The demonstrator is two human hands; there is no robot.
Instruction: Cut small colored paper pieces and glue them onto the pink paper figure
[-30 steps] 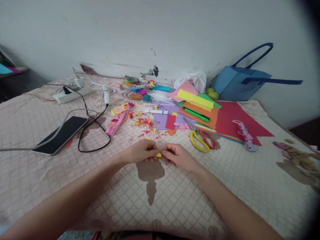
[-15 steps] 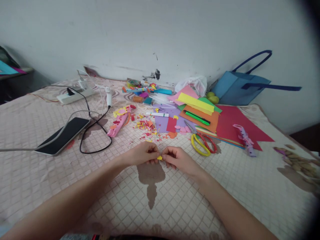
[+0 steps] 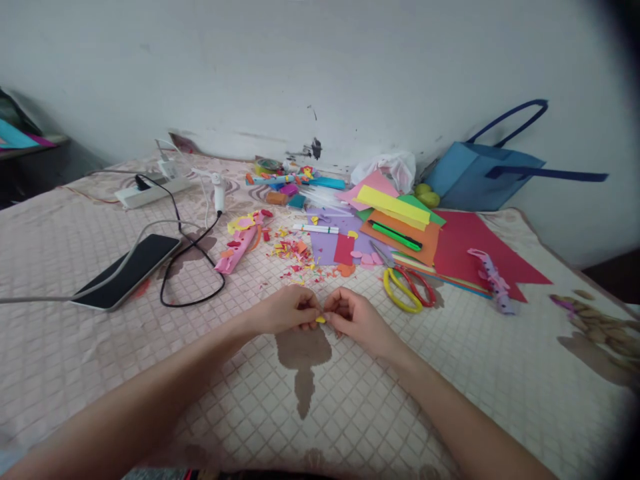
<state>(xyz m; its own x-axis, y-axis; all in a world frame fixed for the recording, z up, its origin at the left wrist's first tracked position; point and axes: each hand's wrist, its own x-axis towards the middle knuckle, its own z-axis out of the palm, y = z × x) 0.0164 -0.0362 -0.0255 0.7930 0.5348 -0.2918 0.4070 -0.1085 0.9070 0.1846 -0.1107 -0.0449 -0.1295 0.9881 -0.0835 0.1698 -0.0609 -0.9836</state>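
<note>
Between my fingertips is a tiny yellow piece, which looks like paper. My left hand pinches it from the left. From the right, my right hand closes thumb and finger on its other edge. Both hands hover low over the patterned tablecloth, casting a shadow under them. Just beyond the fingers lie small red, yellow and orange paper scraps. Scissors with yellow and red handles rest to the right of my right hand.
Coloured paper sheets and a green cutter lie at the back right, before a blue bag. A decorated pink roll lies left of the scraps. A phone, cables and a power strip occupy the left.
My fingers have shifted slightly around the yellow piece, which now sits a little lower and looks smaller or turned. Both hands stay in nearly the same place.
</note>
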